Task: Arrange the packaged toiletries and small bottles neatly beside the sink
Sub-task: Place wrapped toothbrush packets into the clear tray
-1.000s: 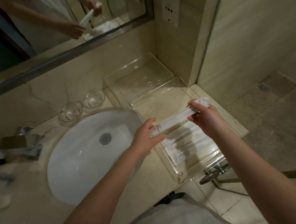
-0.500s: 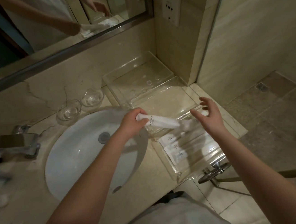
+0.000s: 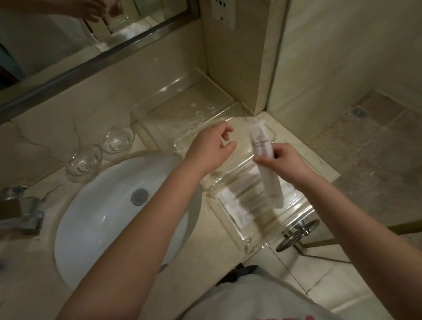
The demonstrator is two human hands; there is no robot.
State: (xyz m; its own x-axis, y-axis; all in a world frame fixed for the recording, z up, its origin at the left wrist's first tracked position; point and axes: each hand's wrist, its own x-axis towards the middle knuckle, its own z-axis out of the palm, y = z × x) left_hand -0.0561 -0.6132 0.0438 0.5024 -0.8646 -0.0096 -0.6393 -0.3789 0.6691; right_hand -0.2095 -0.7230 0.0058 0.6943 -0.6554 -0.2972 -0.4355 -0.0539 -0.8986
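The job looks partly done: flat white packets (image 3: pixel 237 206) already lie in the clear tray (image 3: pixel 249 244) on the surface right of the sink (image 3: pixel 87 223), while the tray behind it seems bare. The right hand (image 3: pixel 281 162) pinches a long white packet (image 3: pixel 265 162) over the tray; the left hand (image 3: pixel 210 151) hovers loosely open, empty. Half a second ago the left held that packet crosswise; now the right has it lengthwise.

beige marble worktop (image 3: pixel 105 250) with white sink (image 3: pixel 102 222) — two glass bowls (image 3: pixel 101 155) at back edge, tap (image 3: pixel 11 212) at left, clear acrylic trays (image 3: pixel 189 110) along right edge.
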